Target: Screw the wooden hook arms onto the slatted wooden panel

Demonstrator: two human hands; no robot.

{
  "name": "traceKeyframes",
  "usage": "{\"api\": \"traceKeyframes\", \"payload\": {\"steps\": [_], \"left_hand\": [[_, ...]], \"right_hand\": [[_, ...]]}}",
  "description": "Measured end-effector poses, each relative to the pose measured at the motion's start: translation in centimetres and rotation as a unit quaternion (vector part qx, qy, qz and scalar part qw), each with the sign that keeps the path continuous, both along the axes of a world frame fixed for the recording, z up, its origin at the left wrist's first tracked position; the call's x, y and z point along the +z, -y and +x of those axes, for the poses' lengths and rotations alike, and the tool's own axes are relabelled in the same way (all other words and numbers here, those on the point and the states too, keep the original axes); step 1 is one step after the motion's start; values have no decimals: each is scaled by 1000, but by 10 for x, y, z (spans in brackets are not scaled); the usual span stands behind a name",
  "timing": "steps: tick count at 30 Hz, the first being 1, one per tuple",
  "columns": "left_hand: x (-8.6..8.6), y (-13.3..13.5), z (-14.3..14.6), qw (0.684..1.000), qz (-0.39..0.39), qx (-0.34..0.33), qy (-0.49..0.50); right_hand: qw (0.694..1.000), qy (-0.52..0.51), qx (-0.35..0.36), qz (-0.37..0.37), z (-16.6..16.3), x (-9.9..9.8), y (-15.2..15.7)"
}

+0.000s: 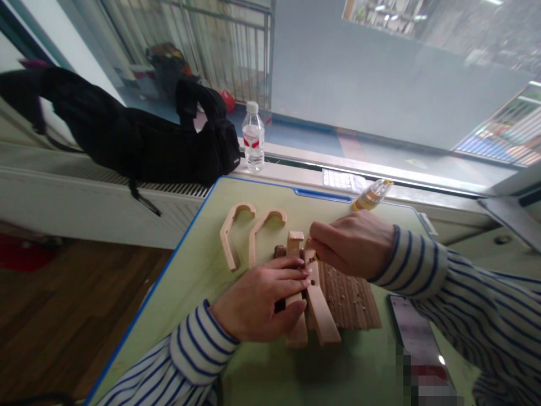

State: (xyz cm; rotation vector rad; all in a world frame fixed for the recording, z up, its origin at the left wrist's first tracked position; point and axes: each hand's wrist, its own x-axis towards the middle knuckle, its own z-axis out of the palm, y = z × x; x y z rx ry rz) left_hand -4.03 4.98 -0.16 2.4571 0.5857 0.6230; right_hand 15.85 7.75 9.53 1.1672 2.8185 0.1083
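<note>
My left hand (266, 299) lies across a pale wooden piece (297, 332), its fingers and thumb gripping it and reaching the edge of a second pale wooden piece (324, 321). Dark spots like screws or holes show in that second piece. My right hand (353, 242) is closed over its upper part, holding a small tool with a yellow part at my fingertips; most of the tool is hidden. Beneath the pieces is a brown wood-grained board (355, 301) with small pale specks. Two hooked wooden pieces (230, 239) lie to the left.
A clear yellowish object (374, 194) shows beyond my right hand. A phone (416, 332) lies at the right of the green table (181, 299). On the sill are a water bottle (253, 138) and a black bag (169, 146), with a window behind.
</note>
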Motion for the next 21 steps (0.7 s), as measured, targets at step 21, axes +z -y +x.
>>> {"api": "traceKeyframes", "payload": {"steps": [21], "left_hand": [[2,2,0,1000,-2,-11,26]], "right_hand": [[982,-114,-83,-126,7,4,25]]}}
